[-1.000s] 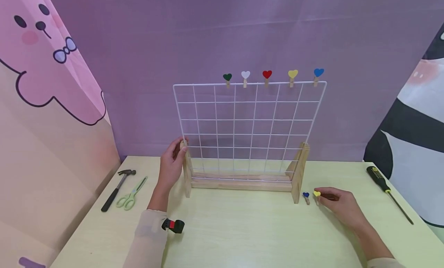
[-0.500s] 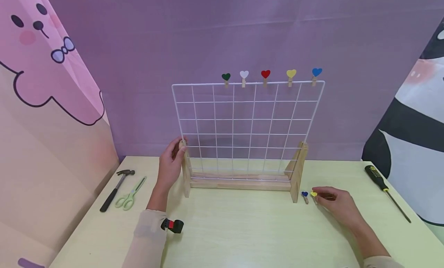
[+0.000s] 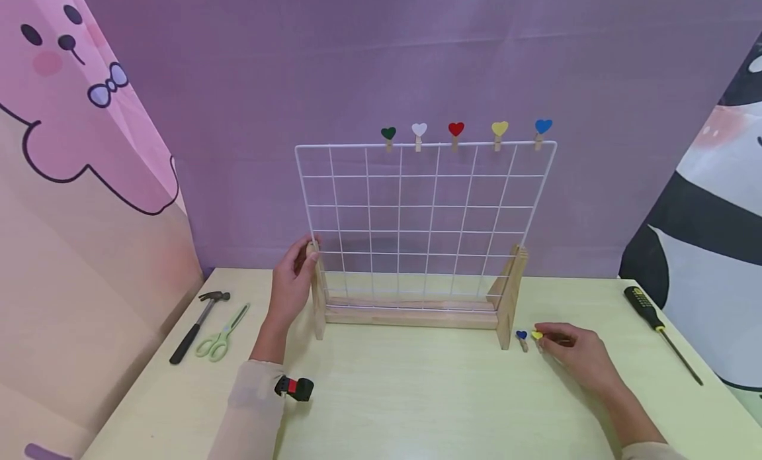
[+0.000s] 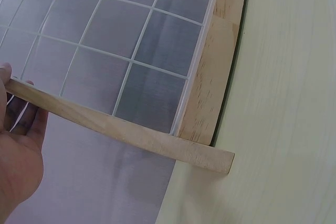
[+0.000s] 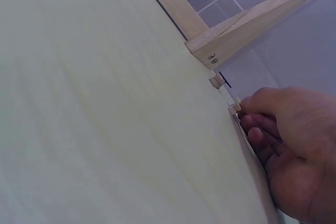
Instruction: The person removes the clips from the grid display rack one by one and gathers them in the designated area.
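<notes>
My left hand [image 3: 292,284] grips the left upright of a wooden stand [image 3: 411,318], thumb in front; the left wrist view shows the fingers behind that upright [image 4: 121,128]. A white wire grid [image 3: 417,206] stands in it. Low over the table at right, my right hand [image 3: 586,357] pinches a yellow heart clothespin [image 3: 537,335] between thumb and fingers, which partly cover it. Just left of it a dark blue heart clothespin [image 3: 522,339] lies on the table. Along the grid's top bar sit green [image 3: 389,134], white [image 3: 419,130], red [image 3: 456,130], yellow [image 3: 499,129] and light blue [image 3: 543,127] heart clothespins.
A hammer [image 3: 193,337] and green-handled scissors [image 3: 217,344] lie on the table [image 3: 405,394] at left. A black and yellow screwdriver [image 3: 645,308] lies near the right edge. A purple cloth [image 3: 250,102] hangs behind the stand.
My right hand has shifted slightly left with the yellow clothespin, closer to the dark blue one. The left hand keeps its grip on the stand. The head view has moved a little.
</notes>
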Tool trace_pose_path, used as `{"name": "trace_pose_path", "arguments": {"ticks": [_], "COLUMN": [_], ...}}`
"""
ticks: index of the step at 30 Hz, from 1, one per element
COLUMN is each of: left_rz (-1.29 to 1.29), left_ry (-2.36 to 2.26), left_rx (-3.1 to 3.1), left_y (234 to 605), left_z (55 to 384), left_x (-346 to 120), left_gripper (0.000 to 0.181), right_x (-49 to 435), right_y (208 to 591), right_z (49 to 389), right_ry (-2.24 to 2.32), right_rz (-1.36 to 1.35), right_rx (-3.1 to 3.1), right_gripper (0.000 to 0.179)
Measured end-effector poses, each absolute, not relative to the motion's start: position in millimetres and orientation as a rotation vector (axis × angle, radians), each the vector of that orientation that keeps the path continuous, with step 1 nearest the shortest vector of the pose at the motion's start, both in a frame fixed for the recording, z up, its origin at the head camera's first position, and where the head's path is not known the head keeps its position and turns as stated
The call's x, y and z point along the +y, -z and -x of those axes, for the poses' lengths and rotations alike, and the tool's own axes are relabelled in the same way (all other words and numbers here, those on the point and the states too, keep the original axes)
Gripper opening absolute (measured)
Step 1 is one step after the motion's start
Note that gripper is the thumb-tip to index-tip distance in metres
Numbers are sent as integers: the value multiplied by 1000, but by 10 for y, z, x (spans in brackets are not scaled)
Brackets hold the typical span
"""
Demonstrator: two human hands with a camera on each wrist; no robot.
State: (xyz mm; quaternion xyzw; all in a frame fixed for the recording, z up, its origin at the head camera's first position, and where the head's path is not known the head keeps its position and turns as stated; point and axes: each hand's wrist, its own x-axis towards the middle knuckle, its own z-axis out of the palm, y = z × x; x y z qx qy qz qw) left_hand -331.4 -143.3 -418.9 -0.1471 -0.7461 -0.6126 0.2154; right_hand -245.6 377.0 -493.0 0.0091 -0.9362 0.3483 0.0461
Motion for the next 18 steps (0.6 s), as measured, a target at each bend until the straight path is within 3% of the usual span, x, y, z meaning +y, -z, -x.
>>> {"name": "trace_pose_path", "arguments": {"ticks": [18], "left_rz": [428], "left_ry": [1693], "left_rx": [-2060], "left_y": [4183], "left_z": [3328], "left_x": [-1443], "left_gripper": [39], "right_x": [3815], "right_y": [4779], "right_z": [2448], "right_ry": [-1288], "right_rz": [7], "right_rx": [-2759], "right_gripper": [45]}}
